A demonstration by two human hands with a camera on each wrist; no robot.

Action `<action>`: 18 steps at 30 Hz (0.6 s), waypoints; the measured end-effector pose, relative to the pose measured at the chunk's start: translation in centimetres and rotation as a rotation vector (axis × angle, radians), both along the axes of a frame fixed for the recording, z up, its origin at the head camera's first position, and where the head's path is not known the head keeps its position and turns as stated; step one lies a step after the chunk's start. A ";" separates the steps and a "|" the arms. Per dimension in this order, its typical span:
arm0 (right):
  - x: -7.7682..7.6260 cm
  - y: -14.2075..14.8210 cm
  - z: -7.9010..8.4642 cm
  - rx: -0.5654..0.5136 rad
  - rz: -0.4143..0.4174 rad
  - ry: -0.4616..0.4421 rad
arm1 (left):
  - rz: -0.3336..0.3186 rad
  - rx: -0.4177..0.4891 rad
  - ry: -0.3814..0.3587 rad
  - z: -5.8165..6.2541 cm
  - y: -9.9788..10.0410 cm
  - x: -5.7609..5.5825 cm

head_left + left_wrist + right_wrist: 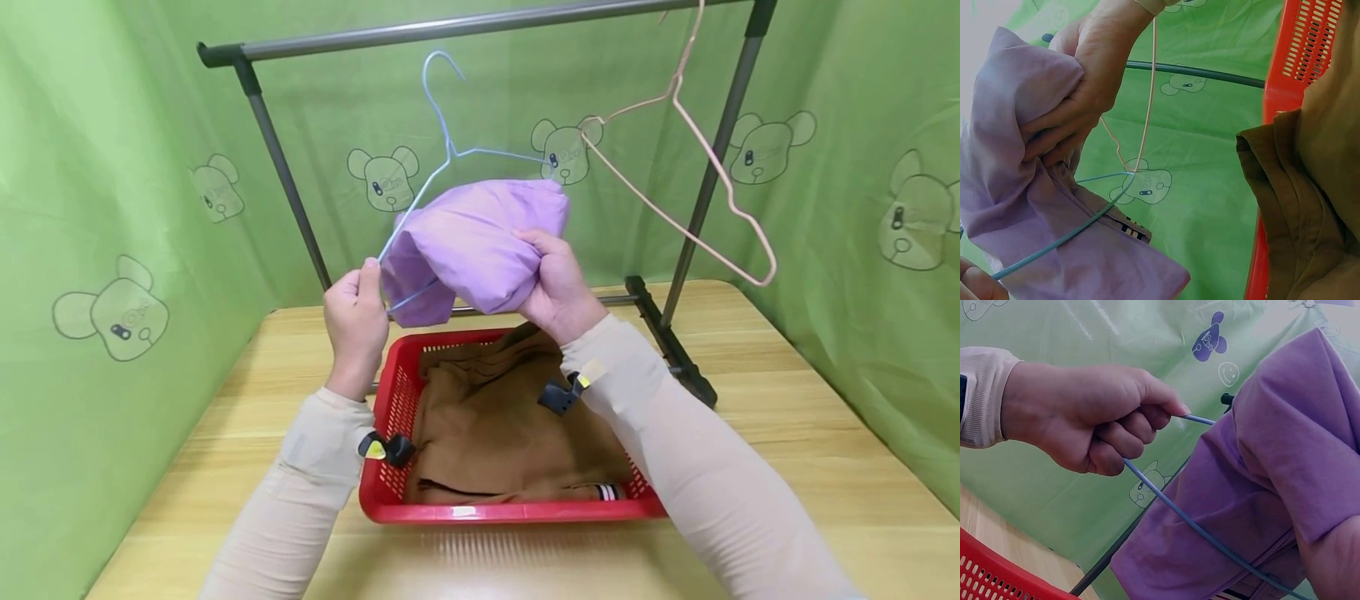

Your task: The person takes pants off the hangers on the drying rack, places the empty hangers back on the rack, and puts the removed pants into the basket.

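My left hand (356, 321) grips one end of a blue wire hanger (448, 150), its fingers curled round the corner. A lilac folded garment (480, 242) hangs over the hanger's lower bar, bunched between the two arms. On its right side my right hand (558, 287) holds the cloth, thumb on top and fingers beneath. In the left wrist view those fingers (1054, 134) press into the folds, and a striped trim (1135, 231) shows on the garment. The hanger's hook stands up free, in front of the rack's rail.
A grey metal rack (420, 33) stands behind, with a pink hanger (675, 83) hanging on its right. Below my hands a red basket (457, 512) on the wooden table (247, 450) holds brown clothing (510, 425). Green printed curtains surround the table.
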State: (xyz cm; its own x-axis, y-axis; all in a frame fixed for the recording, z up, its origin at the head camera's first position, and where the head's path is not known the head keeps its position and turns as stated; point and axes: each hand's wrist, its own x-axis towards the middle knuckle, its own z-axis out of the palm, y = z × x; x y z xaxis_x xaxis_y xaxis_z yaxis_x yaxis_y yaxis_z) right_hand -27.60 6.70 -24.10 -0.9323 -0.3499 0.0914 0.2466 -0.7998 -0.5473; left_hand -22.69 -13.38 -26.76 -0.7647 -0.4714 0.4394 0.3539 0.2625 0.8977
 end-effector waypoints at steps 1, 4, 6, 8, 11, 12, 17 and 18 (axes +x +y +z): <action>0.0 0.0 0.0 0.002 -0.001 0.001 | 0.001 0.001 -0.004 0.0 0.0 0.0; 0.0 0.1 0.1 0.008 -0.001 0.004 | 0.003 0.002 -0.009 -0.1 -0.1 0.0; 0.1 0.1 0.1 0.009 -0.001 0.007 | 0.005 0.000 -0.013 -0.1 -0.2 -0.1; 0.1 0.1 0.2 0.011 -0.001 0.011 | 0.007 -0.002 -0.014 -0.2 -0.2 -0.1; 0.1 0.1 0.2 0.004 0.002 0.014 | 0.009 -0.004 -0.020 -0.3 -0.3 -0.1; 0.1 0.1 0.1 0.004 0.002 0.017 | 0.009 -0.005 -0.020 -0.3 -0.3 -0.1; -0.1 0.2 0.1 -0.006 0.008 0.019 | 0.012 -0.011 -0.023 -0.4 -0.4 -0.1; -0.1 0.3 0.1 -0.002 0.008 0.021 | 0.013 -0.013 -0.022 -0.4 -0.4 -0.1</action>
